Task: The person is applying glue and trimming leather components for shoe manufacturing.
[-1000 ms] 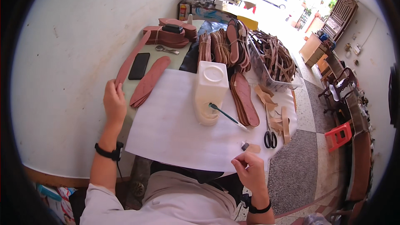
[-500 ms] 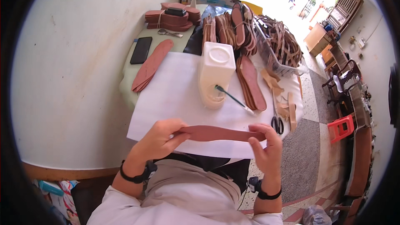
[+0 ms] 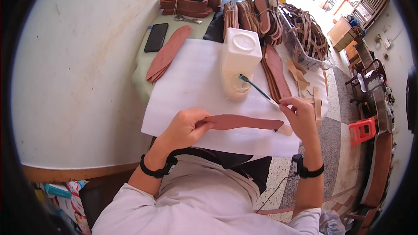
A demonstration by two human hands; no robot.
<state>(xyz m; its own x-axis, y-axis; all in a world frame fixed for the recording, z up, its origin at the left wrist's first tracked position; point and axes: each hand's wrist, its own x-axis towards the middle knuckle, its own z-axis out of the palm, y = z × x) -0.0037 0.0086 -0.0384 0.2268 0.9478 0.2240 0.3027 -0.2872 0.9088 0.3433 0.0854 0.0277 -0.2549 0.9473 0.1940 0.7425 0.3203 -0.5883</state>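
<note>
My left hand (image 3: 188, 127) pinches one end of a reddish-brown insole (image 3: 244, 122), held level above the white sheet (image 3: 191, 78). The insole's other end is free, beside a small tan piece (image 3: 285, 129). My right hand (image 3: 301, 115) is closed at the white end of a slim teal brush (image 3: 260, 91), thumb and fingers pinched together. The brush's other end rests inside the cut opening of a cream plastic bottle (image 3: 241, 58), its tip hidden. Behind my right hand lies a stack of insoles (image 3: 276, 72).
More insoles (image 3: 170, 54) lie at the left beside a black phone (image 3: 156, 37). Bundled insoles (image 3: 187, 6) stand farther back. A clear bin of brown strips (image 3: 307, 35) and tan scraps (image 3: 298, 76) are at the right. A red stool (image 3: 362, 131) stands on the floor.
My right hand has let go of the insole's right end and moved up and right to the brush handle. My left hand still holds the insole. The view has shifted slightly.
</note>
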